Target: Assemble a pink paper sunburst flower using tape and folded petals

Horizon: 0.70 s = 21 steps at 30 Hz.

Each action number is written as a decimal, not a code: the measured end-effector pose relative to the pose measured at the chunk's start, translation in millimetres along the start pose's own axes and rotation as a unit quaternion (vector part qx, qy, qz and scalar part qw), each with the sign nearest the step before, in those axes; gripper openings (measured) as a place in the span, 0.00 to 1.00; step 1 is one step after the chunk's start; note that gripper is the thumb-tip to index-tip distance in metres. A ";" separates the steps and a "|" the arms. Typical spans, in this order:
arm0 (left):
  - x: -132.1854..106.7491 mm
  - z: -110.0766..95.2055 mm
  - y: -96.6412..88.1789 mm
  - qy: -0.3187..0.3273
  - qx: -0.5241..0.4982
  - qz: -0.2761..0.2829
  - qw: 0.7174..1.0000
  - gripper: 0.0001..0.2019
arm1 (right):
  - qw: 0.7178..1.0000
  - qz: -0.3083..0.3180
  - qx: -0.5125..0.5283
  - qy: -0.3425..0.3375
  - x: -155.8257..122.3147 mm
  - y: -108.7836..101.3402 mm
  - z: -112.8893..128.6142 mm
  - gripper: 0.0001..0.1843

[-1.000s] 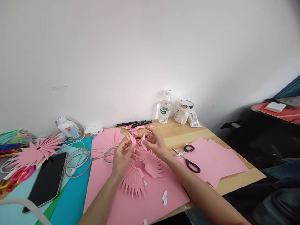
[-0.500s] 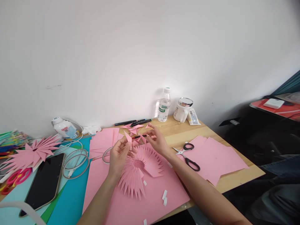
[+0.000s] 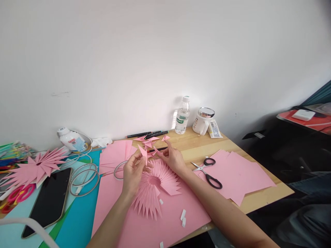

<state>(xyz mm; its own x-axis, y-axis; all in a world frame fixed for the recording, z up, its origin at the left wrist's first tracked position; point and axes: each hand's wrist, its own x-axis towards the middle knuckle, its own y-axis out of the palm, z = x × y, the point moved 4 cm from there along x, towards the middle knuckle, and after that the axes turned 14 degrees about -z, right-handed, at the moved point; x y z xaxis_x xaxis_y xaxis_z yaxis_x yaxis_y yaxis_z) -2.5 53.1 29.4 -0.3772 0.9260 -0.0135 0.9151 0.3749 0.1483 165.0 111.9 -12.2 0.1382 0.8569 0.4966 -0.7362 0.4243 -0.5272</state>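
My left hand (image 3: pixel 133 172) is closed in a pinch on a pointed folded paper piece (image 3: pixel 143 154), pink, with its tip upward. Opposite it, my right hand (image 3: pixel 174 159) has its thumb and fingertips at another pink folded piece (image 3: pixel 156 151) and appears to pinch it, its index finger raised. Beneath both hands lies a pleated pink paper ring (image 3: pixel 147 198) with pointed edges, joined from many folded pieces. It has a round hole in its middle and a gap at the lower right. Loose folded pieces (image 3: pixel 148 143) lie just beyond my hands.
Pink sheets (image 3: pixel 235 175) lie to the right, with black-handled scissors (image 3: pixel 207 168) on them. Markers (image 3: pixel 155 134), a water bottle (image 3: pixel 182 117) and a mug (image 3: pixel 203 122) stand or lie near the wall. Leftward are a tape roll (image 3: pixel 118 175), a cable (image 3: pixel 84 179) and a phone (image 3: pixel 49 199).
My right thumb and fingers have come in to the small folded piece near them. The left hand still holds its piece, turned slightly. The whole view has shifted a little.
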 end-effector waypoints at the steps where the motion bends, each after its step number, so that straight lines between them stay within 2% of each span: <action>1: -0.1 -0.5 0.2 -0.001 -0.003 0.002 1.000 0.14 | 1.000 -0.013 0.009 0.006 0.7 -0.9 -0.3 0.32; 3: -0.2 -1.3 0.7 -0.006 -0.008 0.006 1.000 0.15 | 0.997 -0.039 0.058 0.030 2.4 -3.3 -1.2 0.31; 5: -0.3 -1.8 1.4 -0.010 -0.011 0.010 1.000 0.14 | 0.984 -0.054 0.153 0.074 3.5 -5.4 -1.0 0.32; 7: -0.4 -2.3 2.3 -0.007 -0.015 0.015 1.000 0.14 | 0.957 -0.041 0.262 0.115 2.6 -5.9 3.3 0.32; 9: -1.0 -2.6 3.7 -0.005 -0.020 0.024 0.999 0.13 | 0.932 -0.007 0.340 0.125 -0.2 -6.0 12.9 0.33; 12: -2.9 -2.0 6.5 -0.015 -0.027 0.049 0.998 0.13 | 0.925 0.026 0.369 0.093 -6.9 -8.3 29.9 0.33; 15: -4.1 -0.8 6.9 -0.022 -0.020 0.057 0.998 0.13 | 0.947 -0.002 0.318 0.044 -13.3 -12.5 40.2 0.33; 18: -3.1 0.8 4.7 -0.016 -0.017 0.044 0.999 0.14 | 0.959 -0.022 0.280 -0.033 -18.0 -15.4 47.8 0.33; 21: -0.6 2.5 2.2 -0.010 -0.027 0.030 0.999 0.14 | 0.958 -0.006 0.264 -0.113 -21.0 -17.0 54.7 0.33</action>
<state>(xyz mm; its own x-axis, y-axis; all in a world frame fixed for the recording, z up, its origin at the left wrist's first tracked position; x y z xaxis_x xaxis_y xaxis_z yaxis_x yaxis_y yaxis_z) 0.1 53.5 27.2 -0.3177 0.9479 -0.0222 0.9270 0.3154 0.2029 138.4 70.6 24.0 0.0458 0.7418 0.6690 -0.9761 0.1755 -0.1278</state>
